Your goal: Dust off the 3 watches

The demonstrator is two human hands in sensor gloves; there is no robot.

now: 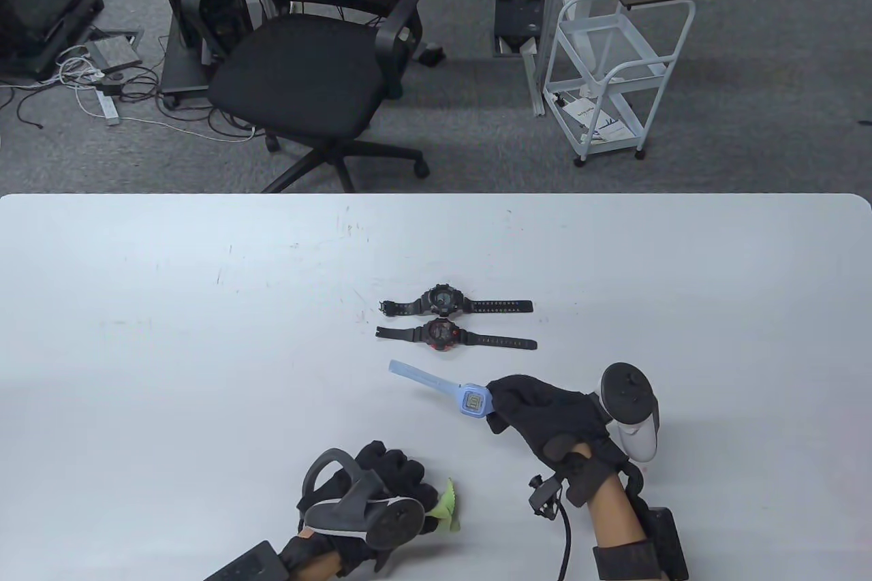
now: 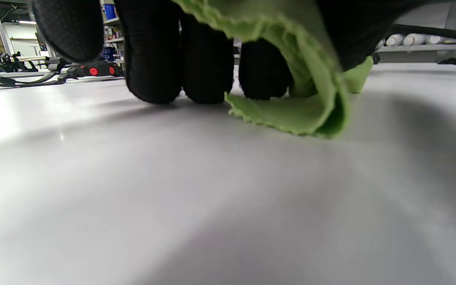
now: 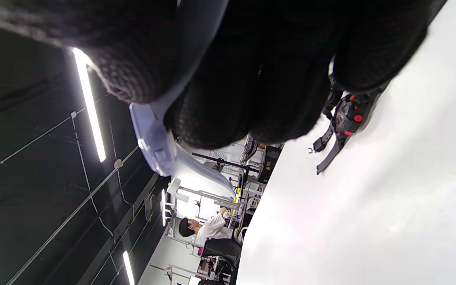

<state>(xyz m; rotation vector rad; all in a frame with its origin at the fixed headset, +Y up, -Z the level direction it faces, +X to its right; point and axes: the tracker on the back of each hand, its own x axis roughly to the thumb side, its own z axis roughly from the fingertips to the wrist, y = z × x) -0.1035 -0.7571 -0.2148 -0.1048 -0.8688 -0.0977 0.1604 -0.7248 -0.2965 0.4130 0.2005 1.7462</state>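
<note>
Two dark watches lie flat in the middle of the white table (image 1: 170, 308): an all-black watch (image 1: 444, 300) behind, and a black-and-red watch (image 1: 441, 334) (image 3: 346, 116) in front. My right hand (image 1: 528, 404) grips the light blue watch (image 1: 470, 398) (image 3: 154, 144) by its strap, near the case. The case faces up and the free strap points up-left. My left hand (image 1: 395, 475) rests with its fingertips (image 2: 154, 85) on the table, near the front edge. It holds a crumpled green cloth (image 1: 444, 506) (image 2: 311, 107), which touches the tabletop.
Beyond the table's far edge stand a black office chair (image 1: 313, 56) and a white rolling cart (image 1: 613, 63) on grey carpet. A person sits far off in the right wrist view.
</note>
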